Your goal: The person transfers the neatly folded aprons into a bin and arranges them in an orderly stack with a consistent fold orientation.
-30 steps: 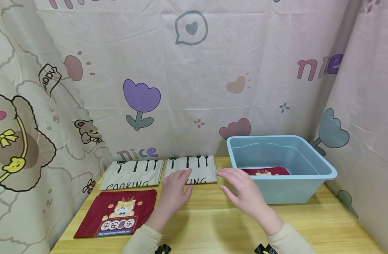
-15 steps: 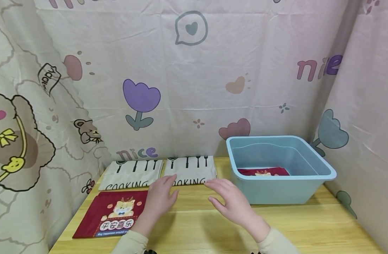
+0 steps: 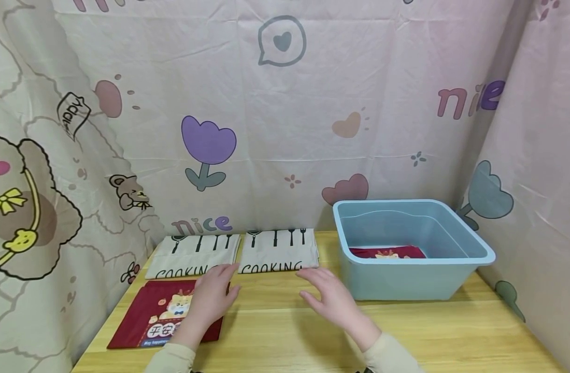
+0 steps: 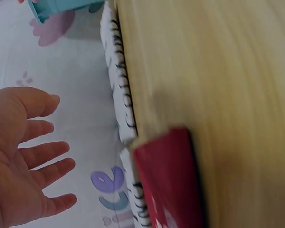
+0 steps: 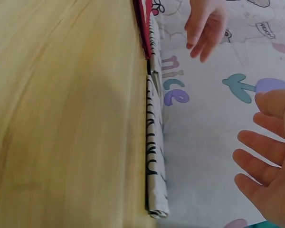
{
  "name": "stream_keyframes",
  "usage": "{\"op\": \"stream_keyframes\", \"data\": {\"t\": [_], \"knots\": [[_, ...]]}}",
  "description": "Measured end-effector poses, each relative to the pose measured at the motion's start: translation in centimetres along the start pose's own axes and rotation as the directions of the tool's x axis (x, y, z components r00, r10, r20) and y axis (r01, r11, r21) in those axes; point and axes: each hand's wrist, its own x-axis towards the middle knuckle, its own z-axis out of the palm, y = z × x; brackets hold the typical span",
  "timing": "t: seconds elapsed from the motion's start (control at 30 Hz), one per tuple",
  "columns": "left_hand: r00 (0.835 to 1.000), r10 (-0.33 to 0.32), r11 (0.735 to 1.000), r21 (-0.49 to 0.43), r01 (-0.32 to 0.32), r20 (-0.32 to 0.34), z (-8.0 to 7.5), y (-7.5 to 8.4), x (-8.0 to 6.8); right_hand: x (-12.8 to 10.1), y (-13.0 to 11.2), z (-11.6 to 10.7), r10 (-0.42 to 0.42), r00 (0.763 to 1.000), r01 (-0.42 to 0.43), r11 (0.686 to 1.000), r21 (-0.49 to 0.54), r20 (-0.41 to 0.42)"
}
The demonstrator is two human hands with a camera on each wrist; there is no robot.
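My left hand (image 3: 211,298) hovers over the right part of a folded dark red cloth (image 3: 131,318) printed with a cartoon animal, hiding some of its print. In the left wrist view its fingers are spread and hold nothing. My right hand (image 3: 330,300) is raised above the table left of the blue tub, its fingers loosely extended with nothing in them, as the right wrist view also shows. Behind the hands lie two folded white cloths with COOKING lettering and utensil prints, the left cloth (image 3: 191,256) and the right cloth (image 3: 278,252).
A light blue plastic tub (image 3: 415,274) stands at the right back, with another dark red printed cloth (image 3: 392,252) inside. The wooden table (image 3: 275,336) runs back to a patterned curtain (image 3: 285,114), which also hangs along both sides.
Both hands have moved left and slightly towards me. The left hand has come over the red cloth, and the right hand has drawn away from the tub. The cloths and tub have stayed put.
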Motion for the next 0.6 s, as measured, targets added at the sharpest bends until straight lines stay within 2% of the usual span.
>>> {"op": "stream_keyframes", "data": {"t": [0.27, 0.6], "knots": [[0.995, -0.033, 0.999, 0.03, 0.031, 0.094, -0.3, -2.4, -0.9, -0.3, -0.1, 0.9, 0.073, 0.996, -0.075, 0.996, 0.04, 0.052], [0.975, -0.083, 0.994, 0.091, 0.065, 0.206, -0.8, -5.4, -2.3, -0.4, -0.5, 2.1, 0.154, 0.975, -0.17, 0.981, 0.09, 0.162]]}}
